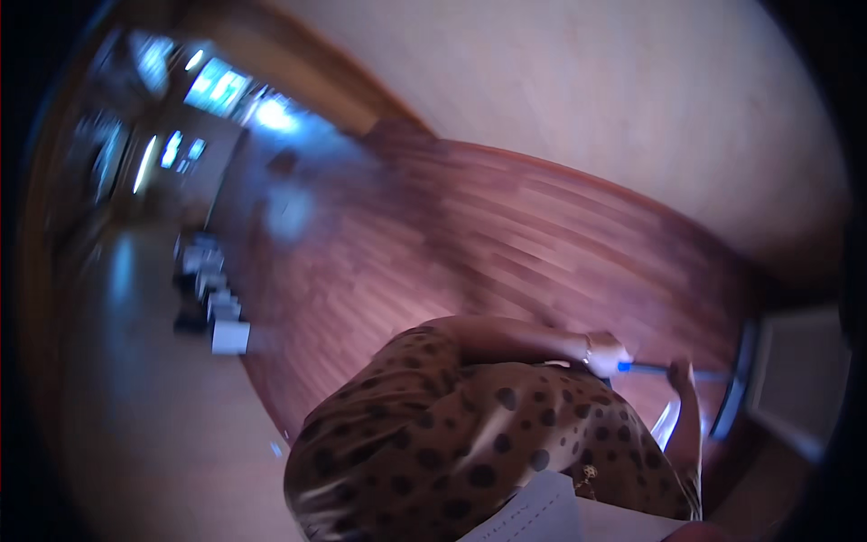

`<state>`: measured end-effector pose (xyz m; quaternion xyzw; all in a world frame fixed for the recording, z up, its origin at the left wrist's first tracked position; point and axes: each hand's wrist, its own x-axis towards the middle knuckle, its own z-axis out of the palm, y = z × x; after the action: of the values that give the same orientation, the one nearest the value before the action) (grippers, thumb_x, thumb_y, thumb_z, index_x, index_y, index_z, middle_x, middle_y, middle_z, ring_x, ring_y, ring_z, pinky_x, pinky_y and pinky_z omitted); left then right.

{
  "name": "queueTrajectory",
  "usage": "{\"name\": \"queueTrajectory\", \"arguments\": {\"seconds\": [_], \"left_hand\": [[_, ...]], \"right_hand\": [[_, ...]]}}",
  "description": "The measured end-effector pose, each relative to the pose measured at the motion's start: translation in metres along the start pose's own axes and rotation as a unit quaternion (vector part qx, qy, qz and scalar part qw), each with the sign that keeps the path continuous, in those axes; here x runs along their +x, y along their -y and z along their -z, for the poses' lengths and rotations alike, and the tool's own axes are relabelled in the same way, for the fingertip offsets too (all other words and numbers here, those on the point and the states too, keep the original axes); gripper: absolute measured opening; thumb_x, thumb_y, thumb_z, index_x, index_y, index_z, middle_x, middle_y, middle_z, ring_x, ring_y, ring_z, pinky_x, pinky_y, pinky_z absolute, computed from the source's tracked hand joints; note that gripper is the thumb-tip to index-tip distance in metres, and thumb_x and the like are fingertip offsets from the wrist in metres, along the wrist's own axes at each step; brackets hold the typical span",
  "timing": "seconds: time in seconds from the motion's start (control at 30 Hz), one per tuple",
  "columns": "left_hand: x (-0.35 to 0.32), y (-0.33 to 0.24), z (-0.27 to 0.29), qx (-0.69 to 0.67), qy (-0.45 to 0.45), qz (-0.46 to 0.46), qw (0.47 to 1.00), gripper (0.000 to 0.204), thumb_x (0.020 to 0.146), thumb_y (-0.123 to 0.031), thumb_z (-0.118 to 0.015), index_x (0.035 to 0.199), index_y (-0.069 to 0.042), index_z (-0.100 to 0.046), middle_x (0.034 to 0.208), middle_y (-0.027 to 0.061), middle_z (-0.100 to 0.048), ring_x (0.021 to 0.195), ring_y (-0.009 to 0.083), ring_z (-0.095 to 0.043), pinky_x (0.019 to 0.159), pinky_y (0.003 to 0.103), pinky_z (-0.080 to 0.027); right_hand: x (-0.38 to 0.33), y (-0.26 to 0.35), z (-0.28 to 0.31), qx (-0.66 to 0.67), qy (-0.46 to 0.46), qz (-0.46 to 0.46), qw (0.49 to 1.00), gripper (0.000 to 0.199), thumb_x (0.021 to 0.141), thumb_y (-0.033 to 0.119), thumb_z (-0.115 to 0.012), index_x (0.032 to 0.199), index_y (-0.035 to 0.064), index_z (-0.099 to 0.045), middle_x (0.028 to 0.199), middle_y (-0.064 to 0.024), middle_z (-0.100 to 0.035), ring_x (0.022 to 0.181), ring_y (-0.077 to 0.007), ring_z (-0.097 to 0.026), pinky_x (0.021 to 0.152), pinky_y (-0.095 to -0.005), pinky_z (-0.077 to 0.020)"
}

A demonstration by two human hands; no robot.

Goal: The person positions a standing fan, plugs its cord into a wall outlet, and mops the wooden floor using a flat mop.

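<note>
The person's left hand and right hand grip the pole, lying sideways toward a dark bar (right hand is nearer) by the floor's right edge.

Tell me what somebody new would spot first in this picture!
Probably the brown clothing with dark spots, filling the lower middle. Next might be the blurry bright light at the upper left. Then, at the lower right, the thin stick with blue on it, held by the left hand and right hand.
</note>
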<state>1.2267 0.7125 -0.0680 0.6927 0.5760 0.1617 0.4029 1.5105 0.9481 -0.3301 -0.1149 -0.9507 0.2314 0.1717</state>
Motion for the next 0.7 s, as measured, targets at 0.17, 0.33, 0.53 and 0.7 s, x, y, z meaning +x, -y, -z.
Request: {"name": "queueTrajectory", "arguments": {"seconds": [0.17, 0.33, 0.53, 0.7], "left_hand": [[-0.036, -0.005, 0.062, -0.063, 0.056, 0.17, 0.982, 0.025, 0.074, -0.028, -0.059, 0.094, -0.013, -0.064, 0.084, 0.0157, -0.064, 0.082, 0.0336, -0.061, 0.071, 0.044, -0.046], [-0.112, 0.046, 0.143, -0.035, 0.023, 0.161, 0.986, 0.028, 0.077, -0.03, -0.058, 0.1, -0.015, -0.064, 0.085, 0.0157, -0.064, 0.082, 0.0341, -0.061, 0.073, 0.044, -0.046], [-0.279, 0.065, 0.269, -0.008, 0.013, 0.265, 0.964, 0.045, 0.078, -0.024, -0.061, 0.122, -0.019, -0.055, 0.096, 0.0119, -0.064, 0.087, 0.0282, -0.06, 0.079, 0.038, -0.045], [-0.37, 0.072, 0.371, -0.029, 0.039, 0.34, 0.939, 0.04, 0.076, -0.021, -0.064, 0.115, -0.014, -0.059, 0.086, 0.0108, -0.065, 0.078, 0.0257, -0.061, 0.072, 0.035, -0.045]], "right_hand": [[0.046, 0.021, -0.001, 0.005, 0.142, -0.044, 0.989, 0.018, 0.063, 0.017, -0.062, 0.052, 0.0083, -0.051, 0.058, -0.0161, -0.051, 0.059, -0.0374, -0.052, 0.053, -0.0453, -0.042], [0.154, 0.084, -0.052, 0.023, 0.307, -0.132, 0.942, 0.028, 0.062, 0.032, -0.074, 0.066, 0.0076, -0.063, 0.068, -0.0172, -0.059, 0.066, -0.0349, -0.058, 0.061, -0.0415, -0.0474], [0.365, 0.262, -0.093, 0.078, 0.47, -0.113, 0.872, 0.038, 0.072, 0.04, -0.072, 0.08, 0.0043, -0.065, 0.068, -0.0154, -0.062, 0.061, -0.0263, -0.059, 0.061, -0.0372, -0.0461], [0.468, 0.381, -0.089, 0.211, 0.433, -0.102, 0.87, 0.035, 0.074, 0.039, -0.07, 0.091, 0.0079, -0.067, 0.074, -0.0155, -0.063, 0.066, -0.0264, -0.059, 0.066, -0.0385, -0.0463]]}}
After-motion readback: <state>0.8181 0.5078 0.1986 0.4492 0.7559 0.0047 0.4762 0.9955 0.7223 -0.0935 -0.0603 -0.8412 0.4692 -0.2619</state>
